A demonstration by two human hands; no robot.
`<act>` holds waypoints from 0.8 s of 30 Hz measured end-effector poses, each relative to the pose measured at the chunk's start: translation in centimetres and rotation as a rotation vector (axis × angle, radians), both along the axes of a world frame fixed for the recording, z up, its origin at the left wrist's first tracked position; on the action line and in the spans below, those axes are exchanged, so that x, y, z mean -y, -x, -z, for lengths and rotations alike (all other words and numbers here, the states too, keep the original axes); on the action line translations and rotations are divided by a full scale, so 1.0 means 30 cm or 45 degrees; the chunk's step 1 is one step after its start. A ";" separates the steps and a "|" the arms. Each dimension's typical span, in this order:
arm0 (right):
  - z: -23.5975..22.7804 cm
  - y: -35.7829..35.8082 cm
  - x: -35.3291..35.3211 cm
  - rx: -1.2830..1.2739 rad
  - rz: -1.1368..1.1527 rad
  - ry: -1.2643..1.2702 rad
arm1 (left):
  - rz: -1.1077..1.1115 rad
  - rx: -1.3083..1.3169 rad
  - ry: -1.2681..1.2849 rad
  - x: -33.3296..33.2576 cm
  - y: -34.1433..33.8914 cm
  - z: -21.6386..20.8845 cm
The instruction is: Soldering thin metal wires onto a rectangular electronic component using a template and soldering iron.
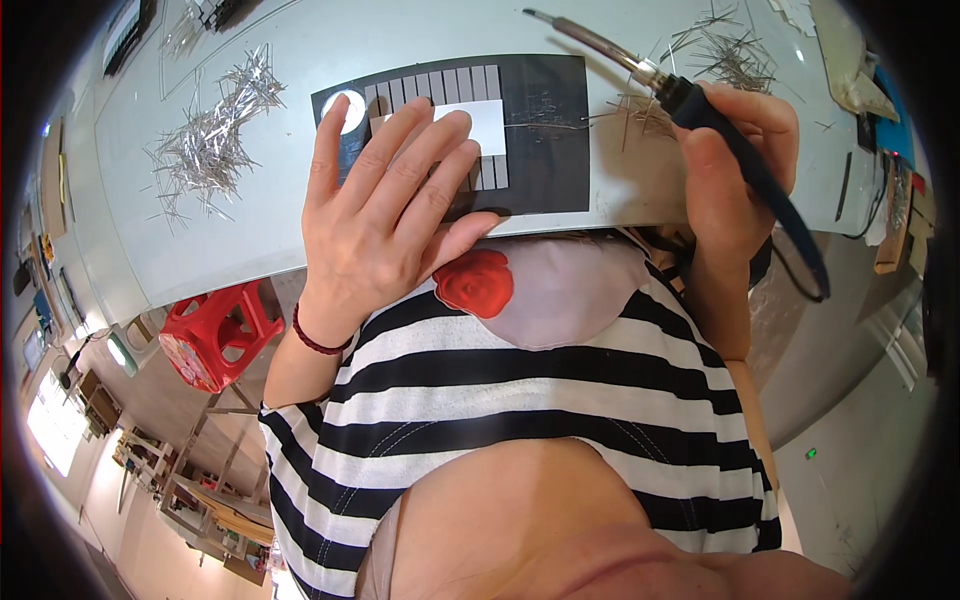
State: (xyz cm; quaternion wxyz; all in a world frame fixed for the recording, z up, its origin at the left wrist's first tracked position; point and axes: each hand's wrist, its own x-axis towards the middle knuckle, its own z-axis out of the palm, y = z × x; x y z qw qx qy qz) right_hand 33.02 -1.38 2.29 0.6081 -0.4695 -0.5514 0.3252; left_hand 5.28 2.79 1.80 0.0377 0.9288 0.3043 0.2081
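Observation:
My left hand (372, 225) lies with its fingers outstretched over a flat black board (555, 175) near the table's front edge. Rows of narrow grey strips (465, 82) show on the board, with a white rectangle (487, 118) across them partly under my fingers. By the little finger's tip is a round white disc (357, 115). A thin wire (550, 126) runs rightward from the white rectangle. My right hand (745, 150) is closed around the dark handle of a soldering iron (690, 107). The iron's metal tip points up and left, beyond the board's far right corner.
A pile of thin silvery wire pieces (215, 135) lies on the table (130, 235) to the left. More loose wire pieces (738, 62) lie at the back right, behind the iron. A red plastic stool (205, 345) stands below the table's left front edge.

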 end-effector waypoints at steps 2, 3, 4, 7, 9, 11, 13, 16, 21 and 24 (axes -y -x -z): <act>-0.013 -0.001 0.017 -0.086 0.090 0.124 | 0.001 -0.004 0.013 0.001 0.000 -0.002; -0.019 -0.001 0.012 -0.195 0.134 0.138 | 0.001 -0.004 0.014 0.000 -0.002 -0.001; -0.025 -0.002 0.005 -0.306 0.179 0.152 | 0.009 0.003 0.009 0.000 -0.005 0.001; -0.014 -0.031 -0.014 -0.498 0.113 0.093 | 0.019 -0.001 0.009 0.002 -0.006 -0.003; -0.014 -0.031 -0.016 -0.506 0.123 0.053 | 0.023 -0.008 0.013 0.001 -0.008 -0.003; -0.021 -0.016 -0.014 -0.407 0.259 0.121 | 0.020 -0.007 0.013 0.001 -0.011 -0.003; -0.024 -0.002 -0.018 -0.297 0.272 0.092 | 0.019 -0.009 0.008 0.003 -0.009 -0.005; -0.037 0.009 -0.024 -0.111 0.328 0.052 | 0.026 -0.005 0.008 -0.001 -0.013 -0.006; -0.013 0.019 -0.046 0.067 0.350 -0.045 | 0.036 -0.011 0.015 -0.003 -0.016 -0.009; -0.035 0.029 -0.059 0.009 0.257 -0.150 | 0.032 -0.008 0.017 -0.004 -0.018 -0.010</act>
